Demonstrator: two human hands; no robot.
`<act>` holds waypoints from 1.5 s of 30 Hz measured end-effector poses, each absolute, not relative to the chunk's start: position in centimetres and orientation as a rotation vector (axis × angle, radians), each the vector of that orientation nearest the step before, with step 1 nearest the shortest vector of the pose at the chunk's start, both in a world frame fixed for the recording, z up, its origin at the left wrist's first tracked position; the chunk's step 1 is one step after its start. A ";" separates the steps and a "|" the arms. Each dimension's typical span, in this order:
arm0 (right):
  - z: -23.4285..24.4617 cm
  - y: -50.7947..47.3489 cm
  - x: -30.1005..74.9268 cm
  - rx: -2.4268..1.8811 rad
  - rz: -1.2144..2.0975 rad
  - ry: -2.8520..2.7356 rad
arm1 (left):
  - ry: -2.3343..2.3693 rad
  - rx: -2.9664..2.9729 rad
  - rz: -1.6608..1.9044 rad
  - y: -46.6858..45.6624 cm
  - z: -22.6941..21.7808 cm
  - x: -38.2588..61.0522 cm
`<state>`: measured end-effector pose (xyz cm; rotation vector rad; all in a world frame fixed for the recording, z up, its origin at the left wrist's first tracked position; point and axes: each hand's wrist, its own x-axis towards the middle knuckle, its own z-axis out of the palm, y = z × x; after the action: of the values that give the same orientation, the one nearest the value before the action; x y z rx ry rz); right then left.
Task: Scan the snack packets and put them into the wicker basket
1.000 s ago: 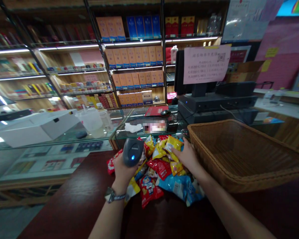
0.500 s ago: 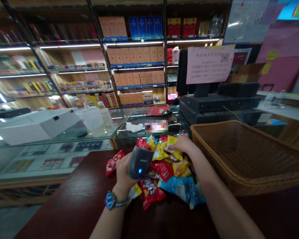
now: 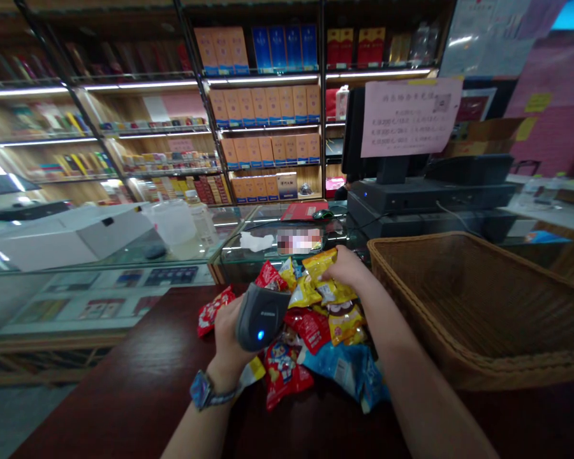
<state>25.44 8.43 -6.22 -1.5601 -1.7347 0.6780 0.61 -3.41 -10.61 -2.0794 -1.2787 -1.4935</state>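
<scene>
The left hand is closed around a grey scanner (its blue light is on) at the near left of the pile of snack packets. The right hand has its fingers curled on a yellow packet at the far top of that pile. I judge the hold is only on one edge, so the slippery foil could slide out or drag loose neighbours off the dark counter; the crumpled packet may also hide its code from the scanner.

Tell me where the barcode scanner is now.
In the head view, the barcode scanner is in the left hand, low centre, left of the snack packets on the dark counter.
</scene>
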 end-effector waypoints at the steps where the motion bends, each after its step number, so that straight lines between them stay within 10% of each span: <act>1: -6.2 8.3 25.4 -1.520 0.770 -1.764 | -1.222 -2.087 -1.477 -3.4 -10.7 0.7; 17: -4.3 8.6 25.6 -0.692 1.023 -1.003 | -1.367 -2.511 -1.343 -3.7 -10.7 1.7; 45: -4.0 7.7 26.2 -0.902 0.791 -1.438 | -1.640 -2.852 -1.220 -4.4 -7.7 2.1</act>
<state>26.17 7.68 -3.97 -0.9019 -1.4378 0.7911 2.08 -4.39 -7.73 -2.8520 -1.6404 -1.2199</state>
